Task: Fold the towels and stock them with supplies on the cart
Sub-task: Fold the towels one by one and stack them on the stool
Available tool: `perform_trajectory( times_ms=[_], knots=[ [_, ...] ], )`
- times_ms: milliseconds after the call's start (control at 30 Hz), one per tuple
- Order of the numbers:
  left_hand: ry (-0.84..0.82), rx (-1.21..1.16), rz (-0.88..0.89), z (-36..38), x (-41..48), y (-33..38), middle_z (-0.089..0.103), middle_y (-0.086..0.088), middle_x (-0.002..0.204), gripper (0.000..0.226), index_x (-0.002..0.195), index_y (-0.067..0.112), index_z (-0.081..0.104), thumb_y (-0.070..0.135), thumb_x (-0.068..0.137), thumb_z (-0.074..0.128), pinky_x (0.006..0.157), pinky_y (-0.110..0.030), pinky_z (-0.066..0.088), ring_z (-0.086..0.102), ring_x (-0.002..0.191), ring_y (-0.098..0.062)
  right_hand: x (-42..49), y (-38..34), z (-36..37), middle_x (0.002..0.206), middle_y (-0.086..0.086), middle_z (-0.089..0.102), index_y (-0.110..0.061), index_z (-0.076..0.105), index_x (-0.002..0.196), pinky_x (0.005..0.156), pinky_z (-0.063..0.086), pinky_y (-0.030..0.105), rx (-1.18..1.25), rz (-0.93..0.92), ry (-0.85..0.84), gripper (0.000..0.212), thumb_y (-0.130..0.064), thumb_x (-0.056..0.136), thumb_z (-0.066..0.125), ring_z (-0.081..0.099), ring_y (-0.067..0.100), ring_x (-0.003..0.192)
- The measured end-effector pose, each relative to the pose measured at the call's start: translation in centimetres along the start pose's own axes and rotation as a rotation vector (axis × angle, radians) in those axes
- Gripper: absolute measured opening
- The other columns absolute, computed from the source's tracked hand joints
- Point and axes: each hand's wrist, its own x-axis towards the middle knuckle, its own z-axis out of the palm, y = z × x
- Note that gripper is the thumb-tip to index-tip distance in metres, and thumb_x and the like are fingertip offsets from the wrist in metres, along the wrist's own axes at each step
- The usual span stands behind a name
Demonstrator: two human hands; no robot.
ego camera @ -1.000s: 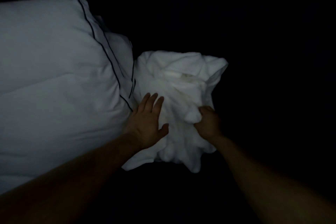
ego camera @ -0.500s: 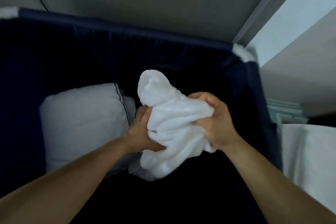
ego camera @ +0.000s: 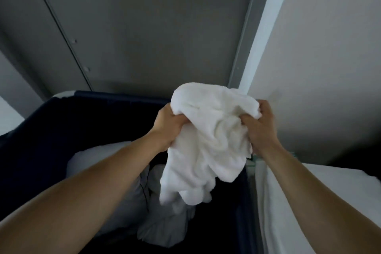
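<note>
Both hands have come up and drawn apart since half a second ago, lifting the white towel [ego camera: 210, 134] from low inside the dark-blue bin [ego camera: 41, 130] to the height of the bin's far rim. Over the middle of the bin, the left hand [ego camera: 167, 126] grips the towel's upper left edge; its fingers are curled tight into the cloth and hidden by it, and the back of the hand faces the camera. Its bare forearm runs down across the bin's near left side. Above the bin's right wall, the right hand [ego camera: 260, 130] is closed in a fist on the towel's upper right edge, knuckles uppermost and the wrist bent slightly inward, with its forearm passing outside that wall. Between the two grips the towel is bunched in a thick fold, and the rest hangs crumpled over the bin's opening, its lower end blurred. Inside the bin lie a white pillow [ego camera: 107, 163] on the left and some loose white linen [ego camera: 165, 218] under the hanging towel. Just outside the bin's right wall is a white sheet [ego camera: 309, 202], and beyond the far rim rises a grey panel [ego camera: 144, 27].
</note>
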Motion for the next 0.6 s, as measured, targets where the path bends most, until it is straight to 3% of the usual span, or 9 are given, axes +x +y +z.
perform_trajectory(
  times_ms=[67,133,200,233,267,333,400,500,600],
  knots=[
    [0.047,-0.008,0.05,1.7,-0.5,5.1,0.073,0.016,0.08,0.036,0.092,0.03,0.069,0.046,0.06,0.072,0.058,-0.025,0.057,0.07,0.071,0.0,-0.9,-2.3,-1.3,0.106,-0.023,0.065,-0.056,0.051,0.11,0.068,0.05,0.011,0.092,-0.11,-0.16,0.051,-0.047,0.065,0.076,0.065,0.004,0.099],
    [0.081,0.01,0.118,3.2,-1.3,9.6,0.07,0.015,0.07,0.034,0.087,0.024,0.064,0.046,0.062,0.069,0.05,-0.021,0.051,0.067,0.062,0.0,-1.6,-5.0,-2.2,0.135,-0.03,0.047,-0.069,0.031,0.13,0.084,0.046,0.009,-0.002,-0.231,-0.352,0.091,-0.064,0.055,0.082,0.05,-0.004,0.123],
    [0.093,0.04,0.179,4.7,-2.2,13.5,0.068,0.01,0.075,0.039,0.091,0.018,0.062,0.046,0.065,0.066,0.052,-0.025,0.05,0.066,0.068,-0.008,-2.4,-8.4,-2.9,0.133,-0.044,0.03,-0.075,0.012,0.13,0.081,0.038,0.004,-0.168,-0.293,-0.365,0.117,-0.069,0.039,0.084,0.039,-0.018,0.121],
    [0.093,0.035,0.203,5.4,-2.8,15.0,0.067,0.007,0.081,0.04,0.094,0.016,0.061,0.045,0.067,0.067,0.054,-0.026,0.05,0.065,0.071,-0.011,-2.6,-10.2,-3.3,0.12,-0.055,0.031,-0.079,0.017,0.121,0.075,0.04,0.003,-0.198,-0.321,-0.286,0.11,-0.066,0.035,0.084,0.041,-0.026,0.11],
    [0.089,0.016,0.232,6.1,-3.3,16.5,0.066,0.004,0.084,0.038,0.095,0.014,0.058,0.041,0.072,0.07,0.054,-0.024,0.049,0.063,0.072,-0.012,-2.6,-11.7,-3.8,0.111,-0.054,0.042,-0.079,0.026,0.113,0.069,0.044,0.004,-0.2,-0.353,-0.187,0.099,-0.061,0.035,0.084,0.049,-0.027,0.1],
    [0.063,-0.033,0.284,7.3,-4.3,19.5,0.064,0.005,0.087,0.031,0.096,0.017,0.055,0.036,0.079,0.073,0.053,-0.02,0.047,0.062,0.075,-0.01,-2.3,-14.4,-5.3,0.103,-0.03,0.064,-0.059,0.049,0.109,0.066,0.059,0.025,-0.176,-0.368,-0.024,0.077,-0.052,0.042,0.086,0.065,-0.01,0.089],
    [0.034,-0.097,0.33,8.3,-5.5,22.8,0.066,0.005,0.09,0.035,0.097,0.018,0.057,0.041,0.076,0.073,0.055,-0.02,0.049,0.064,0.078,-0.009,-2.0,-16.8,-7.6,0.101,-0.014,0.07,-0.042,0.056,0.108,0.072,0.061,0.039,-0.164,-0.385,0.041,0.066,-0.046,0.05,0.088,0.069,0.002,0.089],
    [-0.053,-0.185,0.364,9.4,-6.9,27.6,0.069,0.001,0.09,0.05,0.103,0.01,0.062,0.047,0.07,0.072,0.057,-0.026,0.051,0.067,0.076,-0.013,-2.3,-20.6,-11.3,0.113,-0.018,0.064,-0.045,0.048,0.117,0.082,0.059,0.036,-0.214,-0.404,0.17,0.078,-0.048,0.05,0.09,0.064,0.0,0.1],
    [-0.174,-0.308,0.392,11.2,-8.2,30.5,0.073,0.004,0.083,0.041,0.103,0.012,0.066,0.041,0.077,0.075,0.054,-0.023,0.052,0.071,0.071,-0.01,-3.6,-23.5,-15.0,0.118,-0.019,0.059,-0.035,0.045,0.13,0.084,0.052,0.028,-0.264,-0.432,0.245,0.099,-0.058,0.044,0.087,0.06,0.001,0.104]
  ],
)
